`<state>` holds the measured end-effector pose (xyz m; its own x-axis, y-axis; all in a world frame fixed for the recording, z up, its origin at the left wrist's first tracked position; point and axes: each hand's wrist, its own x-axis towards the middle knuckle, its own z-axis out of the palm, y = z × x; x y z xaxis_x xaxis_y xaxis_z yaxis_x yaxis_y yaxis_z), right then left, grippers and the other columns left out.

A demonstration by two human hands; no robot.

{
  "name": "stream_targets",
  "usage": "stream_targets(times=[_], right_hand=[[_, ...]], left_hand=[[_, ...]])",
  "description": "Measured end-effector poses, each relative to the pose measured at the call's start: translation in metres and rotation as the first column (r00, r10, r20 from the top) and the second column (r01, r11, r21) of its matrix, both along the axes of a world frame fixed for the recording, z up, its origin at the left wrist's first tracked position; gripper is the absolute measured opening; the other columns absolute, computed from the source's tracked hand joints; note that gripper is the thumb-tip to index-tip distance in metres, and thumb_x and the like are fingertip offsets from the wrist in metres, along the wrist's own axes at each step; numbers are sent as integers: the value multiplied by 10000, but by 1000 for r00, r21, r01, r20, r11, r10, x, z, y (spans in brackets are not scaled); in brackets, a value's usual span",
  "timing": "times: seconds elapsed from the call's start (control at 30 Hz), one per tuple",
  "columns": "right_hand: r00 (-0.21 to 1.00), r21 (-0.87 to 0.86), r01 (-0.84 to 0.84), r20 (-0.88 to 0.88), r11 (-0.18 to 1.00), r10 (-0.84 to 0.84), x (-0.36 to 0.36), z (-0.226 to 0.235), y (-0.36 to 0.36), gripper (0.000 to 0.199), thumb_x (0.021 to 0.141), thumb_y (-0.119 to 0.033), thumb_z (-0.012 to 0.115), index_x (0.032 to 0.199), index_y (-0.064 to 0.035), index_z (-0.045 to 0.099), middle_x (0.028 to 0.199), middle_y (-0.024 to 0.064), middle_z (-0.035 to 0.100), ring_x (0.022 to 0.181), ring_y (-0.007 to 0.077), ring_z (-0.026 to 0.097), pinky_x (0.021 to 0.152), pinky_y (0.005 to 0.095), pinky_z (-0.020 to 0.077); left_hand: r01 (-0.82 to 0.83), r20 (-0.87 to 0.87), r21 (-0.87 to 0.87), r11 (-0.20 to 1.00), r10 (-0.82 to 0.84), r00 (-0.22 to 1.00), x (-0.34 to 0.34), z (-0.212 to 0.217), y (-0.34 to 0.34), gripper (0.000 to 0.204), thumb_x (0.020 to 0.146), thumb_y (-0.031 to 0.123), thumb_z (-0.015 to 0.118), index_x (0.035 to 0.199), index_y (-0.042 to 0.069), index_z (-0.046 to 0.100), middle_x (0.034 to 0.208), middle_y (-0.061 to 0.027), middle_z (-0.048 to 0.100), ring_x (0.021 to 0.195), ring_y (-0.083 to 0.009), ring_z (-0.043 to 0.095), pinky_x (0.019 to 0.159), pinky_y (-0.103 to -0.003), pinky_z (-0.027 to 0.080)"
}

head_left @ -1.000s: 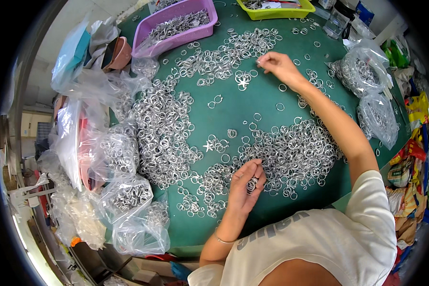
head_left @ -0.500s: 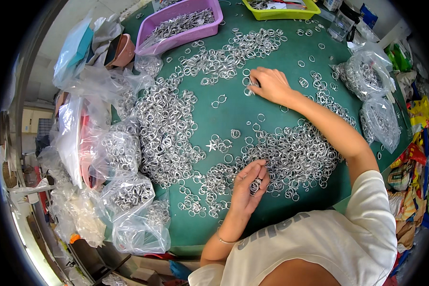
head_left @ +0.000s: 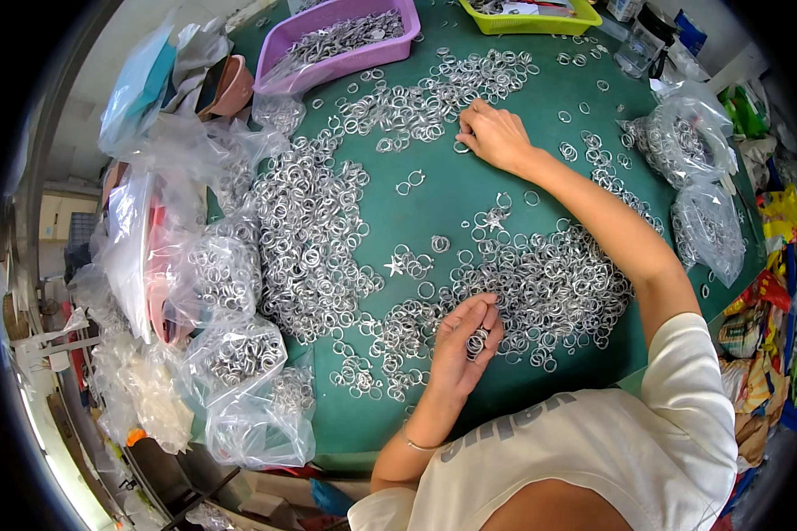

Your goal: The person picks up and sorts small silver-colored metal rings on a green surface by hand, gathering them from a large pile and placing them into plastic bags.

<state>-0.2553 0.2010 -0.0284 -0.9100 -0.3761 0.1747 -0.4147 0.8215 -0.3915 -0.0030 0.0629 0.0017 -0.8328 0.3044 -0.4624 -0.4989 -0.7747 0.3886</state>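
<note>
At the front edge of a big ring pile (head_left: 549, 283), my left hand (head_left: 460, 350) is curled closed around a few silver rings (head_left: 476, 342). My right hand (head_left: 498, 137) reaches across the table, its fingers bent down and pinched at a single silver ring (head_left: 461, 147); its palm is hidden. Between the hands lies a small group of rings with a star-shaped one (head_left: 496, 218). Another star-topped ring (head_left: 395, 265) lies to the left, beside a few more rings. A loose pile of rings (head_left: 434, 93) stretches just beyond and left of my right hand.
A tall ring heap (head_left: 310, 248) covers the left of the green table (head_left: 390, 221). Clear bags of rings (head_left: 243, 354) line the left edge, others (head_left: 708, 226) the right. A purple basket (head_left: 407, 40) of metal pieces and a yellow-green tray (head_left: 531, 25) stand at the back.
Several rings, one star-shaped, now lie between my hands where bare table showed. My right hand has shifted slightly away from me, with fewer rings at its fingertips. My left hand stays in place.
</note>
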Motion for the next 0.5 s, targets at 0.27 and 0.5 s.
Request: stream_targets(times=[0.27, 0.5], right_hand=[[633, -707, 392, 672, 589, 385, 6, 29, 21, 91, 842, -142, 544, 833, -56, 573, 689, -8, 551, 496, 62, 388, 408, 236, 298], [997, -156, 13, -78, 988, -25, 20, -10, -1, 213, 833, -228, 588, 882, -53, 479, 677, 94, 588, 537, 274, 545, 481, 376, 400]], left_hand=[[15, 24, -20, 1000, -14, 1000, -1, 2, -3, 186, 895, 152, 516, 1028, 31, 562, 745, -2, 453, 569, -95, 416, 402, -178, 284], [38, 28, -29, 999, -37, 999, 3, 5, -3, 189, 889, 161, 524, 1022, 31, 559, 742, -5, 448, 570, -94, 414, 393, -170, 281]])
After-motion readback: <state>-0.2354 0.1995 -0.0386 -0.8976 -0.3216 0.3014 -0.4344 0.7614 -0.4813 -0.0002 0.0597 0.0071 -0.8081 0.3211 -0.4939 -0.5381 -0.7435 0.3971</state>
